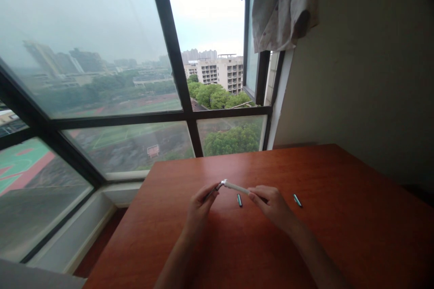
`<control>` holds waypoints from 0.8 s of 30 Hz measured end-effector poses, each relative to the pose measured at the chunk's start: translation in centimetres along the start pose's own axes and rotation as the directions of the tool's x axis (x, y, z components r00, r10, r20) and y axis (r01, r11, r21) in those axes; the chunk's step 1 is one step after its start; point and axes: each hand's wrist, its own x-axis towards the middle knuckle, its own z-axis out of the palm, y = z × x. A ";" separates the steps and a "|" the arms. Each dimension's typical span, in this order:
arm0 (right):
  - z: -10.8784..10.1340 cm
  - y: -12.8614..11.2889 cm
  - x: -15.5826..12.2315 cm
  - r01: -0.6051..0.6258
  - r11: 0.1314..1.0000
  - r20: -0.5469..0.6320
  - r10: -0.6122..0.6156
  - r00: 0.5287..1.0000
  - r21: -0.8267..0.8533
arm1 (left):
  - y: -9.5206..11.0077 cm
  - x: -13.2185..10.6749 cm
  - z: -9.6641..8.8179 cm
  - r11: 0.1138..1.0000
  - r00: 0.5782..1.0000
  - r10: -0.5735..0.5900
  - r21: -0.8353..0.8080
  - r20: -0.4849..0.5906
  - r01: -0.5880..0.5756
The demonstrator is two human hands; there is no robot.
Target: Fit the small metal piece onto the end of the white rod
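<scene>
Above the middle of the table, my left hand [201,204] pinches a slim dark and silvery piece [219,185], which looks like the front section of a pen. My right hand [270,204] has its fingers closed on a long whitish strip [237,187], perhaps folded tissue. The strip's far end meets the tip of the dark piece. Below the strip lies a short teal and dark pen part [239,200] on the table. A similar teal pen part [297,200] with a silvery edge rests to the right of my right hand.
The reddish-brown wooden table [339,234] spreads under both hands. Behind it stand dark-framed windows [188,115], one pane swung open at the right. A light patterned curtain [283,8] hangs beside a plain wall [356,76].
</scene>
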 end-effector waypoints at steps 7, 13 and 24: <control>-0.3 -0.2 0.1 0.002 1.000 0.018 -0.002 1.000 0.001 | 0.0 0.0 -0.1 1.000 0.999 -0.022 -0.002 0.033 0.022; -0.2 -0.3 0.1 -0.004 0.999 0.003 0.004 1.000 0.044 | -0.2 -0.2 0.0 0.991 0.993 -0.109 -0.087 -0.035 0.106; -0.4 -0.1 0.1 -0.011 0.999 0.016 0.011 1.000 0.041 | 0.1 -0.4 0.3 0.983 0.988 -0.148 -0.119 -0.039 0.143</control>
